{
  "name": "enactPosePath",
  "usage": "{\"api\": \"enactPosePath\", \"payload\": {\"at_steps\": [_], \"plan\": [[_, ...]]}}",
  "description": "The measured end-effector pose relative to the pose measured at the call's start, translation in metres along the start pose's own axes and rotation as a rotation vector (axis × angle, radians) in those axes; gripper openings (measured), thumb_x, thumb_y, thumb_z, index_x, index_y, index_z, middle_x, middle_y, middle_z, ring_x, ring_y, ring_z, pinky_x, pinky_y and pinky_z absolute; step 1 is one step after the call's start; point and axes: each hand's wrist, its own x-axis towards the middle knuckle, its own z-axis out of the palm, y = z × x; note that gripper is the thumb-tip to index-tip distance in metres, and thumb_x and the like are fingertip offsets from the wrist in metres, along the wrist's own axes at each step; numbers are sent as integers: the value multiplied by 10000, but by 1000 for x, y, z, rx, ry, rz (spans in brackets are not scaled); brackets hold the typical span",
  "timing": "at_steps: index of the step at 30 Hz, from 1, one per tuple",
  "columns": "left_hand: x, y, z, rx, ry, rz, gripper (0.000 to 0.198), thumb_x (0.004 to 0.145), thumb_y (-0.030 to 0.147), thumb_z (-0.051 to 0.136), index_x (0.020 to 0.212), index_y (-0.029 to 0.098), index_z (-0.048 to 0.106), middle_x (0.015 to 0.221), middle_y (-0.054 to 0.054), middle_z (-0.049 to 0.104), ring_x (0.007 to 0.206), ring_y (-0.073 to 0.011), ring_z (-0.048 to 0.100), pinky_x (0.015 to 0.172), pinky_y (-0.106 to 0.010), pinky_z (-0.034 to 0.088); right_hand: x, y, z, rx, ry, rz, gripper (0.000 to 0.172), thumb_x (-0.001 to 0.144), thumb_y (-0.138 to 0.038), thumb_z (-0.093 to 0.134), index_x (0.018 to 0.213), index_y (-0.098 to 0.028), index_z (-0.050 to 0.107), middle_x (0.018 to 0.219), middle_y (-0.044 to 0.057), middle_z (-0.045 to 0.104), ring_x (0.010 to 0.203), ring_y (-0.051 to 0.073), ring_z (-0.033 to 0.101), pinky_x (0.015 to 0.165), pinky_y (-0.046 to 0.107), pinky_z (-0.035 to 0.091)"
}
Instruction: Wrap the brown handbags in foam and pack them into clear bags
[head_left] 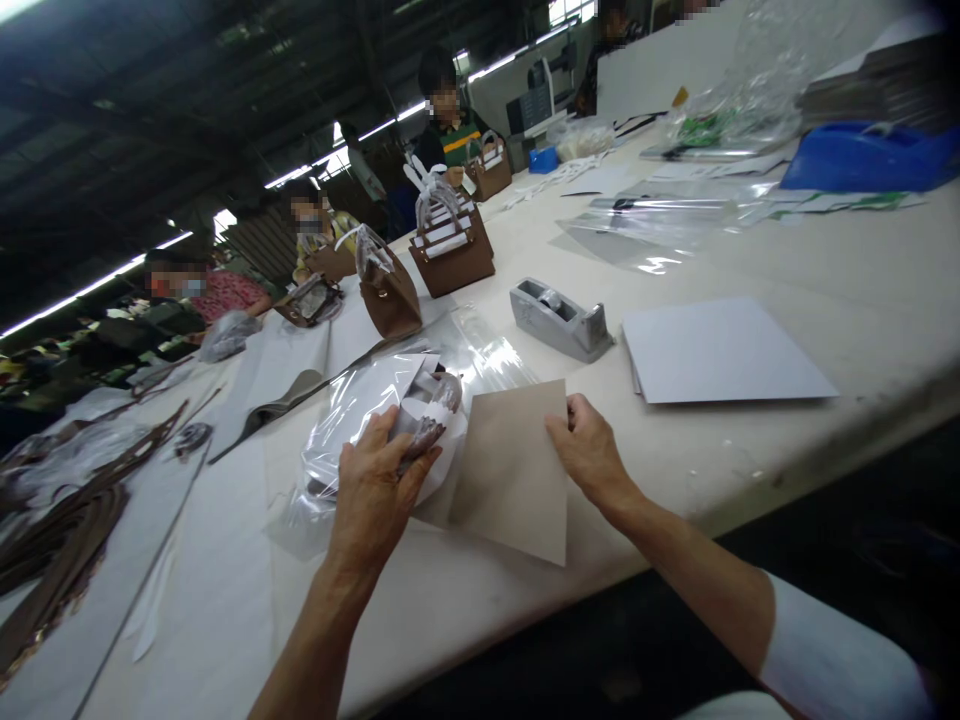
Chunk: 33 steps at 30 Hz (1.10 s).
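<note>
My right hand (589, 450) pinches the right edge of a grey-brown cardboard sheet (517, 470), which is tilted above the table's front part. A handbag (433, 410) lies on its side to the left of the sheet, partly covered by clear plastic and white paper (367, 395). My left hand (379, 480) grips it near its wrapped handles, thumb and fingers spread around them. The sheet's left edge meets the white paper by the bag; whether it goes inside cannot be seen.
A grey tape dispenser (562, 320) and a stack of white sheets (724, 350) lie to the right. Brown handbags (454, 250) stand farther back. Clear plastic bags (660, 225) and a blue dispenser (870, 158) lie at the far right, brown straps (67, 540) at left. Co-workers sit opposite.
</note>
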Motion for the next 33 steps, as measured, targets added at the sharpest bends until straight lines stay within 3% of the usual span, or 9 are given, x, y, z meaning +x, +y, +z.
{"api": "enactPosePath", "payload": {"at_steps": [3, 7, 12, 14, 16, 19, 23, 29, 33], "plan": [[0, 0, 0, -33, 24, -5, 245, 822, 356, 502, 962, 214, 644, 1304, -85, 447, 1192, -290, 406, 957, -483, 341, -7, -4, 25, 14, -14, -12, 99, 718, -287, 438, 687, -195, 416, 558, -45, 404, 525, 115, 372, 529, 239, 275], [0, 2, 0, -59, 35, -11, 232, 822, 354, 505, 959, 225, 640, 1318, -77, 431, 1195, -287, 405, 966, -489, 333, -6, -1, 67, 53, -9, 21, 146, 766, -311, 368, 717, -192, 436, 623, -18, 469, 583, 130, 432, 572, 245, 340], [-2, 3, 2, -56, 67, -7, 188, 821, 319, 514, 866, 194, 647, 1301, -101, 443, 1209, -309, 389, 961, -513, 332, -2, 9, 100, 82, 2, 45, 253, 780, -382, 393, 772, -159, 514, 969, 127, 555, 968, 228, 477, 781, 313, 385], [-5, 3, 3, -46, 78, -8, 170, 824, 307, 514, 858, 198, 639, 1296, -100, 448, 1224, -311, 372, 969, -542, 308, -6, 10, 107, 119, -85, 46, 310, 791, -419, 395, 750, -154, 549, 921, 132, 589, 928, 231, 523, 747, 307, 411], [-9, 3, 3, -32, 65, -9, 142, 817, 298, 530, 860, 212, 634, 1306, -92, 440, 1243, -314, 347, 977, -572, 277, -10, 10, 113, 162, -210, 49, 387, 814, -447, 353, 669, -158, 566, 699, 91, 607, 699, 198, 576, 610, 279, 432], [-15, 2, 0, -54, 66, -6, 231, 768, 303, 600, 989, 235, 594, 1309, -83, 444, 1239, -300, 359, 987, -552, 293, -14, 9, 121, 200, -303, 55, 426, 816, -460, 345, 615, -157, 567, 527, 49, 560, 509, 159, 538, 473, 239, 394], [-14, -5, -11, -110, 142, 0, 626, 756, 385, 597, 1293, 197, 335, 1322, -111, 425, 1222, -246, 391, 989, -435, 364, -11, 13, 127, 205, -273, 35, 360, 778, -466, 426, 644, -161, 562, 590, 45, 590, 577, 158, 545, 470, 214, 375], [8, -17, -33, 13, 28, 2, 453, 791, 337, 502, 1203, 150, 470, 1291, -123, 459, 1204, -257, 401, 993, -419, 355, -3, 19, 133, 177, -249, 25, 398, 745, -519, 458, 563, -168, 505, 506, 20, 523, 498, 138, 485, 434, 209, 327], [15, -21, -46, 198, -94, -33, 422, 753, 234, 503, 1174, 194, 494, 1245, -96, 504, 1131, -272, 460, 862, -397, 441, -2, 15, 131, 147, -252, 15, 418, 746, -542, 447, 562, -170, 498, 496, 28, 526, 483, 141, 478, 423, 216, 322]]}}
